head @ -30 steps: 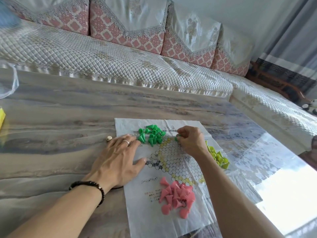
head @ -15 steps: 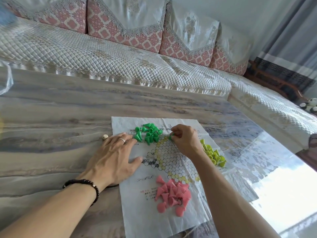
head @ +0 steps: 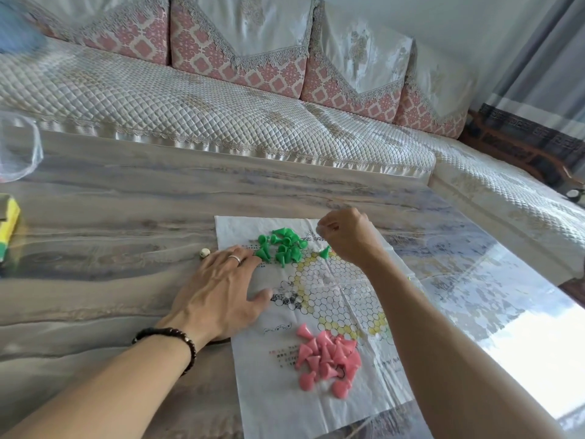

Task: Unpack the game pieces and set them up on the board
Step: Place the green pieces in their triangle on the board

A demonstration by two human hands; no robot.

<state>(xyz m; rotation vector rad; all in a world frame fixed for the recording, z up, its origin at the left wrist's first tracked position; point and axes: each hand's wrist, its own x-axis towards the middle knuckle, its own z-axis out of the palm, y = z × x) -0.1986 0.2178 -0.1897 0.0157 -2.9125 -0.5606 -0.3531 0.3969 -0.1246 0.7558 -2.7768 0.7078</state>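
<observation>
A thin paper game board (head: pixel 316 403) printed with a ring of hexagons lies on the table. A heap of green cone pieces (head: pixel 282 244) sits at its far end, and one green cone (head: pixel 325 252) stands alone on the hexagon ring. A heap of pink cone pieces (head: pixel 326 356) lies at the near end. My left hand (head: pixel 221 293) rests flat on the board's left edge, fingertips by the green heap. My right hand (head: pixel 346 236) hovers just above the single green cone, fingers curled with nothing visible in them. My right forearm hides the yellow-green pieces.
A small pale die (head: pixel 204 252) lies on the marble-patterned table (head: pixel 110 217) left of the board. A clear plastic bag (head: pixel 19 153) and a yellow box (head: pixel 9 223) sit at the far left. A quilted sofa (head: pixel 221 106) runs behind the table.
My right hand has lifted off the green cone it was pinching on the ring, leaving it standing there. My left hand has stayed on the board.
</observation>
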